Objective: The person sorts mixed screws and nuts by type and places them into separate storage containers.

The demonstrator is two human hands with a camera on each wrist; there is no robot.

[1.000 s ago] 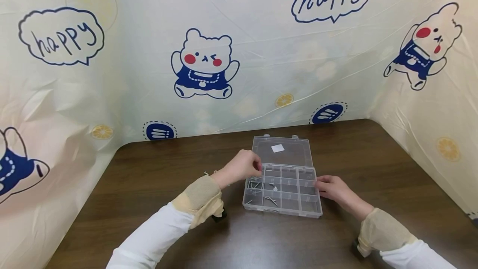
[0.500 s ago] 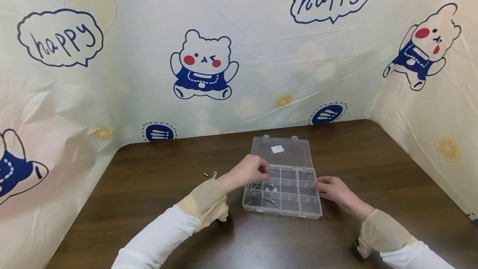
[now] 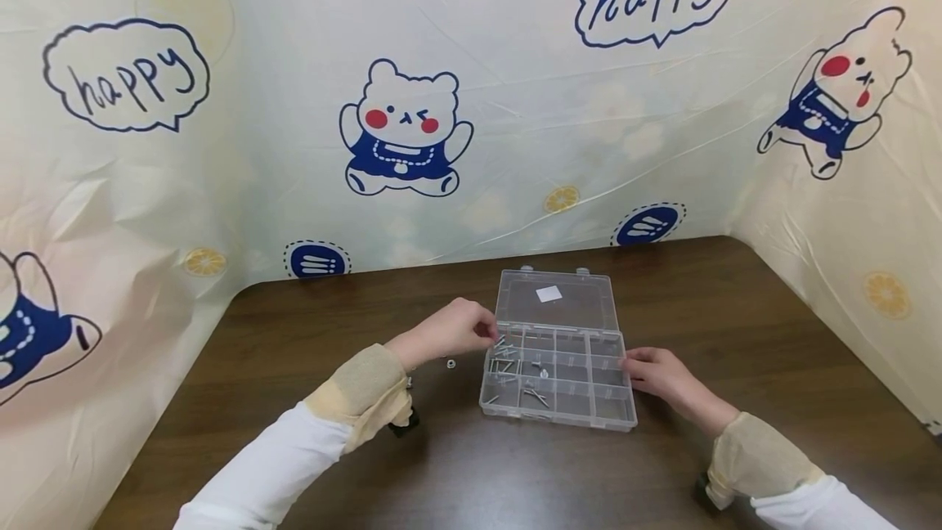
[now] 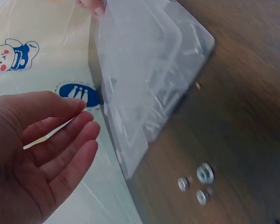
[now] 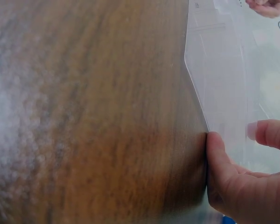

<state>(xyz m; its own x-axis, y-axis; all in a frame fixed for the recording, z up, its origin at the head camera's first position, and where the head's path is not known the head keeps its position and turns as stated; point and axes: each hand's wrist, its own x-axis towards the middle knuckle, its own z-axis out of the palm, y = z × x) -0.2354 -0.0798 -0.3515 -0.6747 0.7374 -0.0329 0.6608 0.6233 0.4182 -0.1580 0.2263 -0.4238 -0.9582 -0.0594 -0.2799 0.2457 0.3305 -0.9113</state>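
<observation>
Your left hand (image 3: 458, 325) is at ten o'clock of the clear compartment box (image 3: 557, 417), fingers loosely bent and thumb tip close to the index fingertip, while your right hand (image 3: 666, 375) pinches the box at three o'clock. The box lies at one o'clock from you on the brown table (image 3: 486, 473), its lid (image 3: 581, 305) open toward twelve and metal screws (image 3: 504, 366) in its left half, with three metal nuts (image 4: 205, 173) beside it toward nine o'clock.

Possibly home: bear-print sheeting (image 3: 515, 121) behind wood-grain table (image 3: 559, 473)
</observation>
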